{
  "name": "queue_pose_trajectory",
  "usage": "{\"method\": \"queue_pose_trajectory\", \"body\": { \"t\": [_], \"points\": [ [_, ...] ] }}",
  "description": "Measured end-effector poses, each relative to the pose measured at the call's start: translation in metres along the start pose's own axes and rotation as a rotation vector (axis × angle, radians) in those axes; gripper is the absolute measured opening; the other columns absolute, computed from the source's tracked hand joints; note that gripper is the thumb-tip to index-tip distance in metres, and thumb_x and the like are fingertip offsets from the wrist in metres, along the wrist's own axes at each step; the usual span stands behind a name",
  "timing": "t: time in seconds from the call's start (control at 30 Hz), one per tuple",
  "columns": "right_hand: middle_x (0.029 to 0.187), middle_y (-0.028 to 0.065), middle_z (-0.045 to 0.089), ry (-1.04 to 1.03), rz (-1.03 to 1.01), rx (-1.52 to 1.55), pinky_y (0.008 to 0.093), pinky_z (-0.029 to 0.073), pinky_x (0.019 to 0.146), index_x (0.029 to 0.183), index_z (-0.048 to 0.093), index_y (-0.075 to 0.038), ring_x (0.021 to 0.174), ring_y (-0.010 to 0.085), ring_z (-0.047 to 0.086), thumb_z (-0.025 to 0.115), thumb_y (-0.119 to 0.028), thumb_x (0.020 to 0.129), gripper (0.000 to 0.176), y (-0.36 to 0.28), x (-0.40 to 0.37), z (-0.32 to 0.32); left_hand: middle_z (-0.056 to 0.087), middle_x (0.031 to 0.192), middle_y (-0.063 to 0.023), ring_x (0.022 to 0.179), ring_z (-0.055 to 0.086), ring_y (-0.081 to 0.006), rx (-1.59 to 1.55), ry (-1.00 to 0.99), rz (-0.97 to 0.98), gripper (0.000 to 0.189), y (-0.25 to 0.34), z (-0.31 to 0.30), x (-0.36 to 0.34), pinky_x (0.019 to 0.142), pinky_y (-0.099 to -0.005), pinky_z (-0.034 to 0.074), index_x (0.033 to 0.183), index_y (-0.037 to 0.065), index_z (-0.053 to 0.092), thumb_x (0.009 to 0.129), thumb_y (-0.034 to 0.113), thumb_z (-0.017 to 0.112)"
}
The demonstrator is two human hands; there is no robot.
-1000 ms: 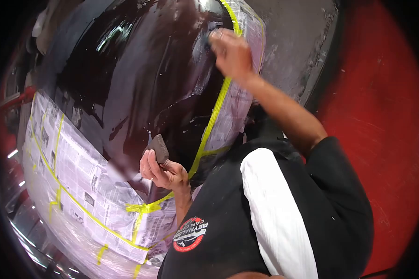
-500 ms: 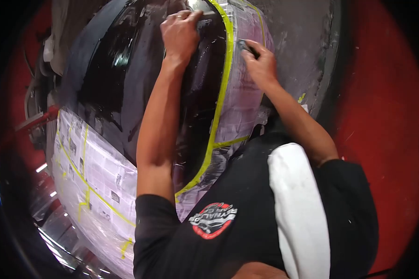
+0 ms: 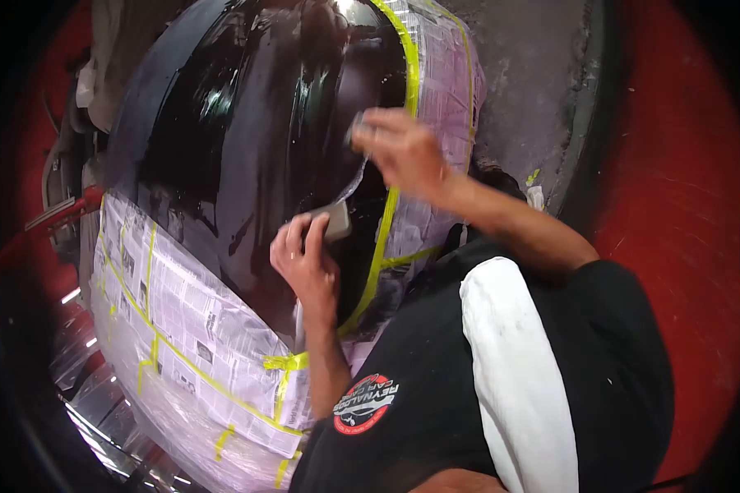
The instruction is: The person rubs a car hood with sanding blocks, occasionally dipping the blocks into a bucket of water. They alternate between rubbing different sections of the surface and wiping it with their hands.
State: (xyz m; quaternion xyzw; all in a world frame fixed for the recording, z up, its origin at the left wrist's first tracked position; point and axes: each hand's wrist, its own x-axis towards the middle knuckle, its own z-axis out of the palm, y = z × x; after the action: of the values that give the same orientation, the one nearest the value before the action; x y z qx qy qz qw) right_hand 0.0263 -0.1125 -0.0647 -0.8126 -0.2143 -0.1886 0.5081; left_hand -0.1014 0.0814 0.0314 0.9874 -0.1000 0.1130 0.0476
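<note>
**Both hands at the black car panel**

Far left: newspaper masking borders the glossy black car panel. On the panel, left hand grips sanding block. Further right, right hand, blurred, curls around small grey piece beside yellow tape.

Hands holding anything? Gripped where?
Left hand pinches a small grey rectangular block by one end. Right hand holds a small grey object at its fingertips, too blurred to identify.
</note>
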Motion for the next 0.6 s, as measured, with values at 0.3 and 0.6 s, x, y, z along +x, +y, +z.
{"method": "queue_pose_trajectory", "body": {
  "t": [0.3, 0.6],
  "points": [
    [0.108, 0.0143, 0.071, 0.079, 0.077, -0.116, 0.0433, 0.054, 0.093, 0.108, 0.076, -0.013, 0.110, 0.0343, 0.064, 0.070, -0.006, 0.081, 0.029, 0.022, 0.051, 0.021, 0.065, 0.121, -0.0101, 0.115, 0.057, -0.0293, -0.013, 0.336, -0.292, 0.041, 0.010, 0.015, -0.035, 0.104, -0.0419, 0.038, 0.124, 0.011, 0.067, 0.088, -0.007, 0.056],
    [0.114, 0.0177, 0.070, 0.112, 0.091, -0.156, 0.0415, 0.054, 0.090, 0.109, 0.076, -0.010, 0.105, 0.0353, 0.066, 0.072, -0.013, 0.088, 0.022, 0.044, 0.060, 0.017, 0.063, 0.121, -0.0098, 0.117, 0.055, -0.0291, -0.010, 0.322, -0.291, 0.042, 0.008, 0.014, -0.042, 0.104, -0.0450, 0.036, 0.123, 0.011, 0.067, 0.086, -0.007, 0.058]
  ]
}}
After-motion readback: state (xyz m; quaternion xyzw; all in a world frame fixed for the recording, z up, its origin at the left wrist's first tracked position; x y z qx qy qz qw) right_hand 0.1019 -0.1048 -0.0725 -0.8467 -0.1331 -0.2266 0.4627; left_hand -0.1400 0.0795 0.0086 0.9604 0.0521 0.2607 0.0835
